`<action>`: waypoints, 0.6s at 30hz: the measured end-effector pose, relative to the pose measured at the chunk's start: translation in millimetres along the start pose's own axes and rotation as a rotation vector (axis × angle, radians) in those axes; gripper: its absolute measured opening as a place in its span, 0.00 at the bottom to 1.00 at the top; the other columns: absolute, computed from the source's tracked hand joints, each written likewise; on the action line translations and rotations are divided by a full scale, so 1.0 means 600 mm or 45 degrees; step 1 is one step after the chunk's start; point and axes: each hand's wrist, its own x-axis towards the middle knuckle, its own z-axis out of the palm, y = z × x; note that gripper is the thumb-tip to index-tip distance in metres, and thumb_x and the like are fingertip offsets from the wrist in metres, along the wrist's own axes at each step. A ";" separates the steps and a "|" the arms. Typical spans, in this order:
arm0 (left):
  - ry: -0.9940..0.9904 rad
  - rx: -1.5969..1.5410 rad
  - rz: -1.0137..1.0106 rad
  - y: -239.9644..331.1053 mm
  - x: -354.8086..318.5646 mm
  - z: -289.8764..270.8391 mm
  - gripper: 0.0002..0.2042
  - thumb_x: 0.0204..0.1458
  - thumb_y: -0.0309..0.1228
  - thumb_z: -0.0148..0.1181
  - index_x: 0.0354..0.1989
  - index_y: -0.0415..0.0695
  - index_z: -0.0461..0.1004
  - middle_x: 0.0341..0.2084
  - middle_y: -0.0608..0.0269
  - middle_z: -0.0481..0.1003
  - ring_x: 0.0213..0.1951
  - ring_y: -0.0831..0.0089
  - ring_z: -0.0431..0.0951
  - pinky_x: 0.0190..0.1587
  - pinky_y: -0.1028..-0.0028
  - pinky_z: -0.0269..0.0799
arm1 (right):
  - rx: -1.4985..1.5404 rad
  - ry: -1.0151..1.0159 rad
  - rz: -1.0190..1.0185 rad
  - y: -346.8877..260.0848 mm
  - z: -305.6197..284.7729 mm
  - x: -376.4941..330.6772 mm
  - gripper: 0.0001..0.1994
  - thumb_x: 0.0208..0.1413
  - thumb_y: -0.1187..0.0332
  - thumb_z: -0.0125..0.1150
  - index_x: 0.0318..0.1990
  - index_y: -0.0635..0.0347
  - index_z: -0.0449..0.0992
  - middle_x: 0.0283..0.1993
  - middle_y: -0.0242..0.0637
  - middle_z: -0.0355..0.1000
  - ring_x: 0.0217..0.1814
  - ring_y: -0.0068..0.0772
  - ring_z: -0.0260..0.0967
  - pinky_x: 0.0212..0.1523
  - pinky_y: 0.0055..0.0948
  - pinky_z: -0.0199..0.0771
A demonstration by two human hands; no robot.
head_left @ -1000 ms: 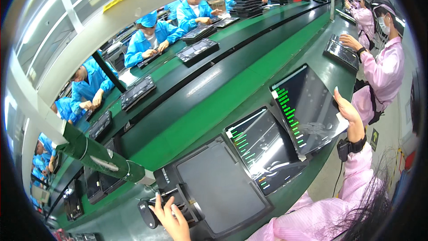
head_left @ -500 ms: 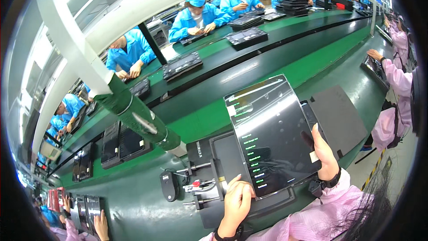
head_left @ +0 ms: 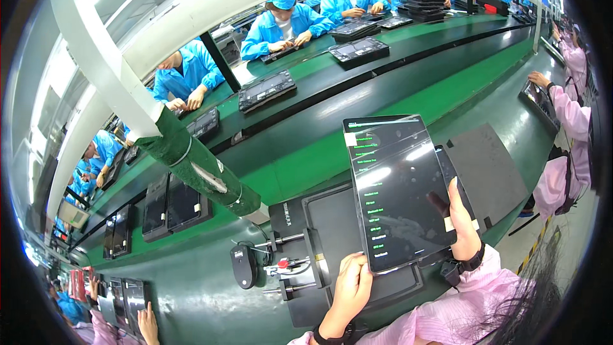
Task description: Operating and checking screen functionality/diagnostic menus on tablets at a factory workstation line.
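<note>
Tablet point(head_left: 402, 207) on my remote feed is up over the black fixture point(head_left: 331, 217), left hand point(head_left: 352, 281) pinching its lower-left corner, right hand point(head_left: 465, 230) clasping its right edge, fingers seemingly behind where I can't see, mouse point(head_left: 243, 266) left of the fixture on the green worktop point(head_left: 198, 275).

A green-wrapped post point(head_left: 207, 177) stood on the long green worktable point(head_left: 294, 176). Co-workers in blue point(head_left: 258, 41) lined the worktable's far edge, with a stack of flat black units point(head_left: 424, 9) near that edge, toward the right.
</note>
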 end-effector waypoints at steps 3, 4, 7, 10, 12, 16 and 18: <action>0.009 -0.146 -0.085 -0.001 -0.005 0.010 0.09 0.59 0.28 0.41 0.33 0.36 0.68 0.38 0.55 0.72 0.41 0.68 0.70 0.47 0.70 0.64 | -0.052 -0.026 -0.003 0.001 -0.011 0.002 0.36 0.50 0.39 0.52 0.62 0.47 0.55 0.54 0.36 0.62 0.43 0.28 0.68 0.38 0.31 0.75; 0.046 -0.269 -0.048 0.000 -0.006 0.013 0.11 0.60 0.29 0.39 0.35 0.36 0.68 0.39 0.56 0.71 0.42 0.71 0.69 0.45 0.73 0.64 | -0.079 -0.032 -0.024 0.001 -0.014 0.002 0.36 0.50 0.39 0.52 0.62 0.47 0.55 0.54 0.36 0.62 0.42 0.28 0.68 0.37 0.31 0.75; 0.047 -0.414 0.100 0.003 0.001 0.020 0.10 0.60 0.28 0.40 0.38 0.36 0.67 0.31 0.55 0.72 0.44 0.63 0.70 0.49 0.68 0.64 | -0.113 -0.042 -0.050 -0.003 -0.017 0.004 0.37 0.50 0.38 0.52 0.62 0.48 0.54 0.56 0.36 0.61 0.43 0.28 0.68 0.37 0.30 0.75; -0.002 -0.376 -0.354 0.020 -0.006 0.026 0.12 0.61 0.30 0.36 0.39 0.36 0.66 0.33 0.57 0.71 0.43 0.72 0.69 0.47 0.73 0.63 | -0.014 0.105 0.073 -0.006 -0.012 0.003 0.39 0.50 0.37 0.51 0.63 0.49 0.52 0.58 0.36 0.60 0.45 0.28 0.67 0.38 0.31 0.74; 0.047 -0.404 -0.412 0.024 -0.002 0.038 0.12 0.62 0.29 0.35 0.40 0.36 0.66 0.33 0.57 0.71 0.42 0.74 0.68 0.45 0.75 0.64 | -0.050 -0.002 -0.006 -0.005 -0.009 -0.002 0.39 0.50 0.37 0.51 0.64 0.49 0.52 0.59 0.36 0.59 0.47 0.28 0.66 0.41 0.32 0.73; 0.042 -0.300 -0.292 0.018 0.005 0.093 0.14 0.53 0.27 0.48 0.47 0.36 0.65 0.36 0.56 0.72 0.40 0.69 0.71 0.45 0.75 0.65 | -0.184 -0.061 -0.206 0.007 -0.019 -0.006 0.39 0.50 0.36 0.50 0.64 0.49 0.52 0.59 0.36 0.59 0.50 0.29 0.64 0.45 0.33 0.71; -0.096 -0.286 -0.249 0.007 0.006 0.113 0.15 0.51 0.26 0.50 0.48 0.37 0.66 0.37 0.55 0.73 0.41 0.65 0.72 0.46 0.73 0.66 | -0.002 -0.194 -0.116 0.012 -0.027 0.017 0.39 0.49 0.35 0.50 0.64 0.47 0.52 0.58 0.36 0.59 0.51 0.31 0.62 0.46 0.32 0.69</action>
